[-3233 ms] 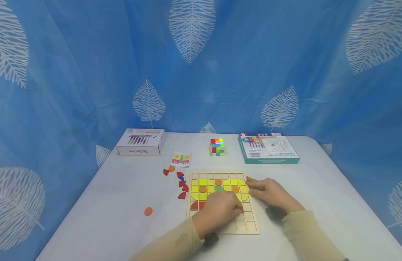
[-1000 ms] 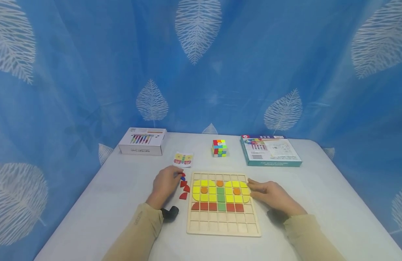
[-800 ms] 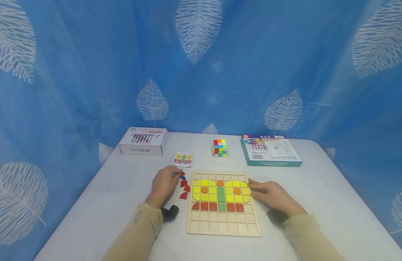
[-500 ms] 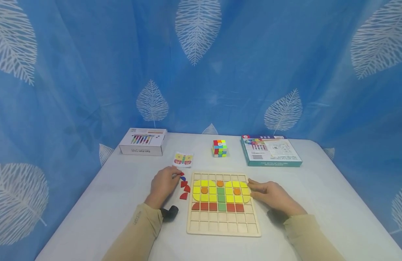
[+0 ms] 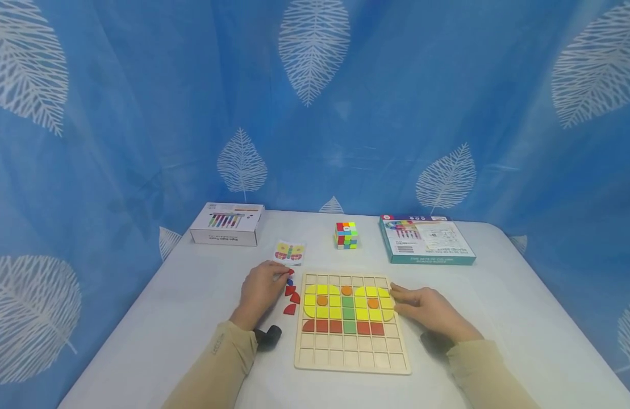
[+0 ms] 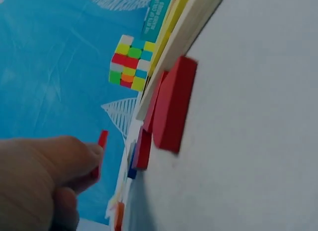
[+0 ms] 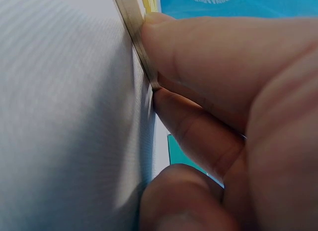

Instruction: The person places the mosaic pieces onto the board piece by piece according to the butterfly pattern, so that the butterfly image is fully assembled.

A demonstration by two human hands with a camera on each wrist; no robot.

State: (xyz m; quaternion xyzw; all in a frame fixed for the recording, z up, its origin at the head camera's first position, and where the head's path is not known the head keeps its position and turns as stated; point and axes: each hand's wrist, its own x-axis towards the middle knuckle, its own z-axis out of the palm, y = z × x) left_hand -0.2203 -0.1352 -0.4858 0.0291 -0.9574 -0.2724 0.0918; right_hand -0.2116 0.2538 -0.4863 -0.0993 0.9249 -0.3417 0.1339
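Observation:
My left hand pinches a small red quarter-circle tile between thumb and finger. The left wrist view shows this tile raised off the table, and in the head view the hand is left of the wooden grid board. Just beside it lie a blue tile and several red tiles. On the board are yellow tiles, orange discs, a green column and a red row. My right hand touches the board's right edge with its fingertips.
A pattern card lies behind the loose tiles. Farther back stand a white box, a puzzle cube and a teal-edged box. An orange disc lies near my left hand. A blue curtain hangs behind.
My left hand has gone from over the board to the loose tiles on the left and now holds a red one. The red row is uncovered. My right hand stays at the board's edge.

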